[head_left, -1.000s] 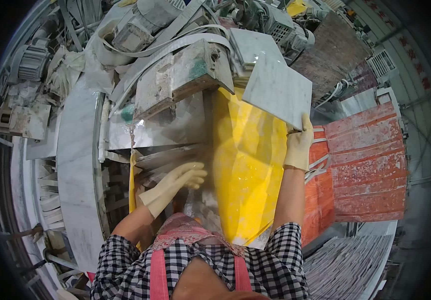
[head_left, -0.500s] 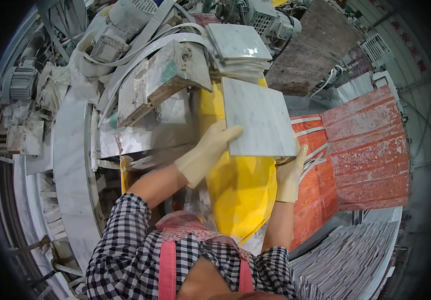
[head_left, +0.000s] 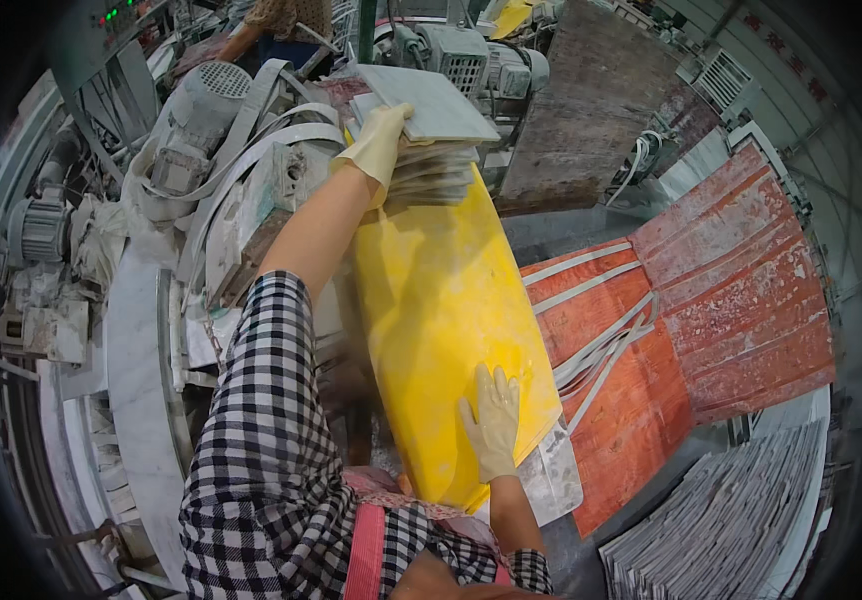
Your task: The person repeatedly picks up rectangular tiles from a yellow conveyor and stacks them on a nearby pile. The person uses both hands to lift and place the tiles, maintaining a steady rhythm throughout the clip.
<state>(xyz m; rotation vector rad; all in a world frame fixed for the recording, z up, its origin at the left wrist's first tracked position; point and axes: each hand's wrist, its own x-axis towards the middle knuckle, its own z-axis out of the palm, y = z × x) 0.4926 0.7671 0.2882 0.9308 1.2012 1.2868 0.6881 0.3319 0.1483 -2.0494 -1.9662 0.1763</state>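
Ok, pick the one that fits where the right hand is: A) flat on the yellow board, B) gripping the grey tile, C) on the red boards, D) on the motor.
A: the gloved right hand lies flat on the yellow board, while the left hand holds the grey tile.

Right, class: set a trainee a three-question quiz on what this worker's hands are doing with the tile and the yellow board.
1. True or false: the left hand is on the top tile of a stack.
2. Where does the right hand rest? A) flat on the yellow board B) on the red sheets C) on the motor
3. Fill in: both hands wear pale ____.

Key: 1 true; 2 A; 3 gloves
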